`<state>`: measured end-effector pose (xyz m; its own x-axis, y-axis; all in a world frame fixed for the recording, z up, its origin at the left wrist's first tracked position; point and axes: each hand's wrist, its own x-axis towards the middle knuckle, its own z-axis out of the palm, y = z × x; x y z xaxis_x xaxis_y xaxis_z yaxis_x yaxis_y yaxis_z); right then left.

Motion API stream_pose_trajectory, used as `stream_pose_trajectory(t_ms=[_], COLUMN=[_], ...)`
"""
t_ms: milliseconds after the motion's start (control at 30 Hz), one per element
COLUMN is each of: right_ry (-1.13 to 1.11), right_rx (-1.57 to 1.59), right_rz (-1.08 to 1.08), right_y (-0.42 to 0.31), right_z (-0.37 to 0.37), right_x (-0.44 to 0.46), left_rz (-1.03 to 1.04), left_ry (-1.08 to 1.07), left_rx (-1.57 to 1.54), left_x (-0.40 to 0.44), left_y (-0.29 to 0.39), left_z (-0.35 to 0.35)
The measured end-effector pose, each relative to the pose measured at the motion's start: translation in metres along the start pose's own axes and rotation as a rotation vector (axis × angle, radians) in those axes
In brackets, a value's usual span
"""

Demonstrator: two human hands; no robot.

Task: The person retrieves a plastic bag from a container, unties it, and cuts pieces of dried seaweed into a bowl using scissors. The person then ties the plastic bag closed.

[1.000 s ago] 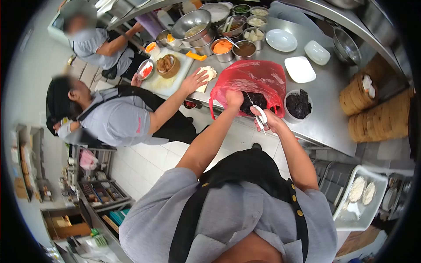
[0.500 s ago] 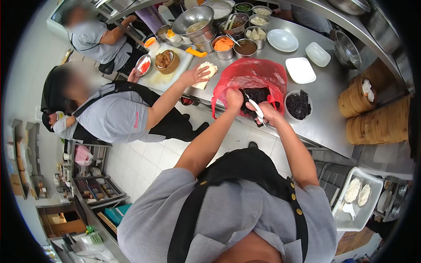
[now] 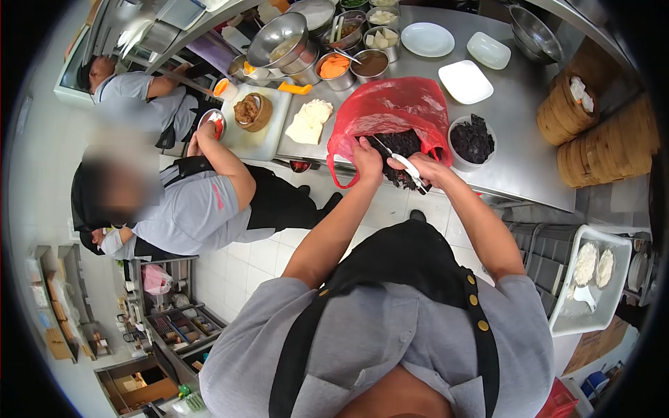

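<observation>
A red plastic bag (image 3: 394, 104) lies on the steel counter with its mouth toward me. Black dried seaweed (image 3: 403, 143) fills the opening, and some hangs over the counter's front edge. My left hand (image 3: 368, 160) is closed on seaweed at the left of the bag's mouth; its fingertips are partly hidden. In my right hand (image 3: 428, 169) are white-handled scissors (image 3: 410, 167), their blades pointing up and left into the seaweed. Just right of the bag, a white tub (image 3: 462, 161) holds more black seaweed pieces (image 3: 474, 141).
White plates (image 3: 427, 40) stand behind the bag, bamboo steamers (image 3: 606, 159) at right. Left are a pale folded piece (image 3: 309, 122), a cutting board (image 3: 275, 136) and metal food containers (image 3: 335, 72). A co-worker (image 3: 202, 188) stands close on my left. A white tray (image 3: 605, 299) sits at lower right.
The co-worker's hand has left the pale folded piece and moved back to a small bowl. My left fingers have shifted on the seaweed, and the scissor blades now show. The camera view has shifted slightly.
</observation>
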<state>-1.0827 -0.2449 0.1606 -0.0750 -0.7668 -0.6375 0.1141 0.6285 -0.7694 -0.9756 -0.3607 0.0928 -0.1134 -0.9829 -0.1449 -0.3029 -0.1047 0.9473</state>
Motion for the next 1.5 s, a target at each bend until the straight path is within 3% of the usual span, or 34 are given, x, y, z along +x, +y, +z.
stream_pose_trajectory(t_ms=[233,333,600,833,867,933,1167,1500], right_ry=[0.117,0.077,-0.012,0.113,0.066,-0.018,0.138,0.206], right_rx=[-0.009,-0.13,0.0,0.015,-0.101,0.06,0.086,0.037], right_rz=[-0.1,-0.015,-0.01,-0.075,-0.007,-0.079,-0.203,-0.158], right_y=[0.008,0.001,-0.006,-0.009,-0.009,-0.02,-0.022,-0.012], right_z=[0.011,0.004,0.004,0.011,0.005,0.009,0.012,0.013], right_x=[0.007,0.011,0.021,0.009,0.017,0.006,0.025,0.032], left_rz=[0.027,-0.022,-0.033,-0.075,-0.07,-0.059,-0.063,-0.247], left_ry=[0.036,0.022,-0.106,-0.15,-0.169,-0.209,-0.278,-0.281], left_rx=[-0.026,0.074,-0.159,-0.307,-0.293,-0.265,-0.366,-0.358], left_x=[0.012,0.01,0.007,0.015,0.014,0.01,0.003,0.014], left_y=[-0.016,-0.011,-0.01,-0.02,-0.017,-0.014,0.003,0.007], left_z=[0.004,-0.002,-0.004,-0.011,-0.012,-0.013,-0.014,-0.024])
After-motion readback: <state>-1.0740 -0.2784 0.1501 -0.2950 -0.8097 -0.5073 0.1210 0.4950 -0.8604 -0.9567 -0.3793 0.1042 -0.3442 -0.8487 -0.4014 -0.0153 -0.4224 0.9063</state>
